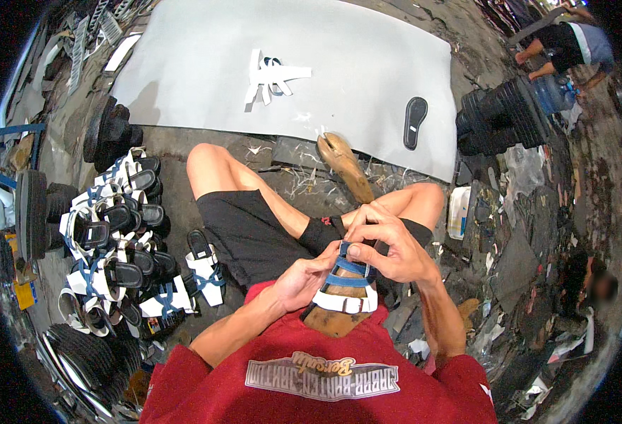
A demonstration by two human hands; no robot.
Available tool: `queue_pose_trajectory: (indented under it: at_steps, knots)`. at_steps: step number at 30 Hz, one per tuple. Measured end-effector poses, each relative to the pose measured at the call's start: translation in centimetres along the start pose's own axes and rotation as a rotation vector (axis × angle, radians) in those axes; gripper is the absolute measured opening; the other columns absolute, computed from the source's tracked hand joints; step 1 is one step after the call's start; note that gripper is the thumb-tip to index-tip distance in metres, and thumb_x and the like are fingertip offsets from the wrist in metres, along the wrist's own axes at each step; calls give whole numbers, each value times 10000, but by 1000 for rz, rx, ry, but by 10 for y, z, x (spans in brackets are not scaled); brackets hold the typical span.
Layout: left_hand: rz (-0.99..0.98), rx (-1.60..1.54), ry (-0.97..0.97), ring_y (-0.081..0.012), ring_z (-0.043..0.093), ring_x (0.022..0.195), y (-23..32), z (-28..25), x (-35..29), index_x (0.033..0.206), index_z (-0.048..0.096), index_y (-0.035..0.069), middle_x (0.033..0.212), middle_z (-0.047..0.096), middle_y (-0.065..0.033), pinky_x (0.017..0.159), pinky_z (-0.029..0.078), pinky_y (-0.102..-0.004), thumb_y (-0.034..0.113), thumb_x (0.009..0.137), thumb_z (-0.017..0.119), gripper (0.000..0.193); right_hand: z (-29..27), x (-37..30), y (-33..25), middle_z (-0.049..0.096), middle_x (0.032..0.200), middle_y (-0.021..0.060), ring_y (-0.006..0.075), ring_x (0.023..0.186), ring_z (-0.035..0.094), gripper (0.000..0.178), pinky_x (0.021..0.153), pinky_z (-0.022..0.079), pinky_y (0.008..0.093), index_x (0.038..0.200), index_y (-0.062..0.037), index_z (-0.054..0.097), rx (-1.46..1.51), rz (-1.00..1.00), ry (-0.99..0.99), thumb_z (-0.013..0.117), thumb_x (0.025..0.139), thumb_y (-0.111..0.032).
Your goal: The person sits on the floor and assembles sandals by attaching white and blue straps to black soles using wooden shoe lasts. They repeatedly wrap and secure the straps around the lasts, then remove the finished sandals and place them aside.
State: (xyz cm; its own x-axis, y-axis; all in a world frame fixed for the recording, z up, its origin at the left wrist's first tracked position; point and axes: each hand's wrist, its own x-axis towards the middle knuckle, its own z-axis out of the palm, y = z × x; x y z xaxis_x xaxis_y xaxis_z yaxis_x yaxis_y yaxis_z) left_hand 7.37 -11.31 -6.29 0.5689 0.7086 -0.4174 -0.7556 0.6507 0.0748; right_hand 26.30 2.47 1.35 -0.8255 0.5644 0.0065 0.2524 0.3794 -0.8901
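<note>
A brown shoe last stands in my lap against the red shirt. Over it lies a sandal upper with crossing blue straps and a white buckle strap. My left hand closes on the upper's left edge, thumb and fingers near the top of the blue straps. From the other side my right hand pinches the blue strap end, its fingertips close to the left ones. Part of the upper is hidden behind the right fingers.
Before my crossed legs lies a big grey sheet with white and blue straps and a black sole. Another last rests at its edge. Finished-looking sandals pile up left; sole stacks stand right. A person bends far right.
</note>
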Motion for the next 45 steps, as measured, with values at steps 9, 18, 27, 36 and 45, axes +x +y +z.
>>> queue_pose_trajectory:
  at_steps: [9, 18, 27, 36, 45]
  knots:
    - [930, 1523, 266, -226, 582, 705, 49, 50, -4, 979, 633, -28, 799, 607, -126, 658, 467, -367, 90, 1041, 667, 138, 9, -1, 6, 634, 1011, 72, 249, 1001, 577, 213, 935, 437, 414, 1038, -52, 738, -28, 35, 32, 756, 971, -252]
    - [598, 1032, 198, -84, 579, 780, 36, 8, 16, 936, 664, 43, 829, 633, 50, 697, 470, -333, 291, 1157, 558, 349, 14, -3, -8, 629, 1264, 165, 292, 1190, 619, 423, 1037, 496, 420, 1345, 17, 590, 213, 95, 221, 612, 997, -222]
    - [-85, -5, -33, -195, 676, 1213, 14, 1, 11, 1470, 534, 99, 1300, 677, -56, 1074, 558, -417, 375, 1119, 606, 453, 25, 8, -9, 577, 1290, 178, 216, 950, 625, 463, 911, 513, 381, 1335, 23, 579, 187, 0, 243, 545, 984, -277]
    - [330, 390, 295, -82, 684, 966, 12, 39, -3, 1439, 537, 94, 1135, 691, -10, 858, 591, -274, 378, 1151, 560, 405, 53, -5, -8, 419, 1625, 207, 343, 1553, 379, 695, 1282, 284, 459, 1615, 22, 348, 495, 198, 495, 465, 1112, -443]
    - [852, 928, 494, -190, 636, 1113, 11, 30, 4, 1430, 468, 27, 1225, 667, -123, 966, 527, -362, 248, 1140, 579, 381, 92, 0, -22, 748, 1202, 234, 265, 1138, 715, 553, 964, 552, 400, 1468, 32, 542, 191, 456, 577, 585, 1115, -393]
